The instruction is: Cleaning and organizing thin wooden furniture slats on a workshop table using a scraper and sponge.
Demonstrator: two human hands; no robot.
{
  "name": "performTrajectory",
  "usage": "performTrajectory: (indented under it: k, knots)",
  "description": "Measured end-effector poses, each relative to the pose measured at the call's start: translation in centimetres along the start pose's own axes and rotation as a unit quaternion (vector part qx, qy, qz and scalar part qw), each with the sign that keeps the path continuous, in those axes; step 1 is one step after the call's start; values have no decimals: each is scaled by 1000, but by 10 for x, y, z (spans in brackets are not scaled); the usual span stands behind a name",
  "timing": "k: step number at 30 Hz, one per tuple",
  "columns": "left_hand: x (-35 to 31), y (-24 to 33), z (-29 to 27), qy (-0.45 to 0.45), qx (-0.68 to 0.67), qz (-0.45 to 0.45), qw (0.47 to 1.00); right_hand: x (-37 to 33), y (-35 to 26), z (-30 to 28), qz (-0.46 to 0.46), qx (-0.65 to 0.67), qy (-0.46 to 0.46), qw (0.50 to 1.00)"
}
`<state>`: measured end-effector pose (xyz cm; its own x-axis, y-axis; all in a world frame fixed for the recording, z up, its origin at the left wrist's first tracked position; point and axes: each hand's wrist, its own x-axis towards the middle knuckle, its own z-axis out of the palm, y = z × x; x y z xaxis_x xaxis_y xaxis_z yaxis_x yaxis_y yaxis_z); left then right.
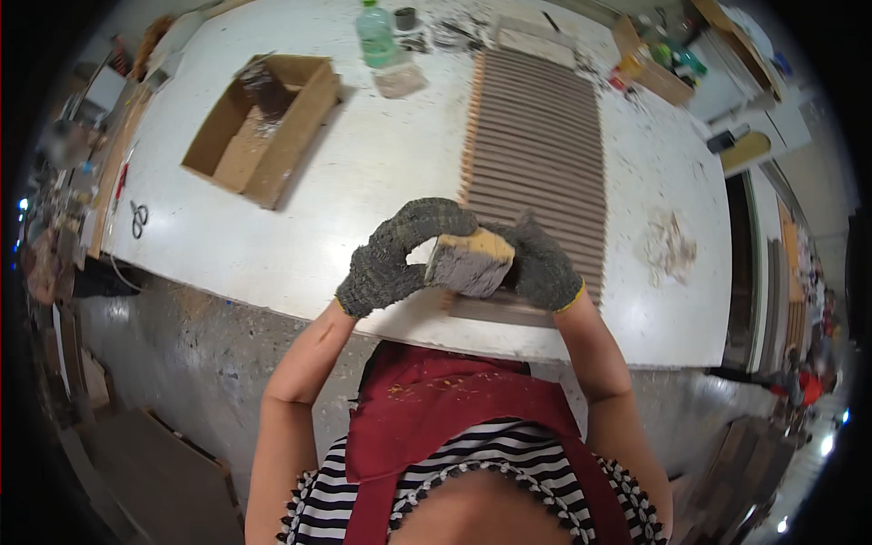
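Observation:
Both my hands wear dark grey knit gloves. Between them is a yellow sponge block (470, 265) whose front face is coated grey. My left hand (400, 250) is closed on its left side, fingers over the top edge and thumb near the lower left. From the other side my right hand (545, 263) grips the block, its fingers partly hidden behind it. The block is above the near end of a brown ribbed panel (536, 136) that lies lengthwise on the white table.
An open cardboard box (263, 182) with a dark brown container inside stands at left. Behind are a green-tinted plastic bottle (375, 36) and a plastic bag (400, 80). Scissors (138, 219) lie near the left edge, a crumpled rag (668, 245) at right, a box of containers (652, 68) far right.

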<state>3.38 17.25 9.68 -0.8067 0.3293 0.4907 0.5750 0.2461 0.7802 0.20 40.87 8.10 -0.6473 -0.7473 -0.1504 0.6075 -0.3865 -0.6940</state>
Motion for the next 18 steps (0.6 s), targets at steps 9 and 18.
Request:
performTrajectory:
  k: [9,18]
  knots:
    - [15,-7,102,-90,-7,-64,994,-61,24,-113,125,251,-52,958]
    - [-89,-38,132,194,-17,-252,948,-113,-14,-147,-35,127,104,986]
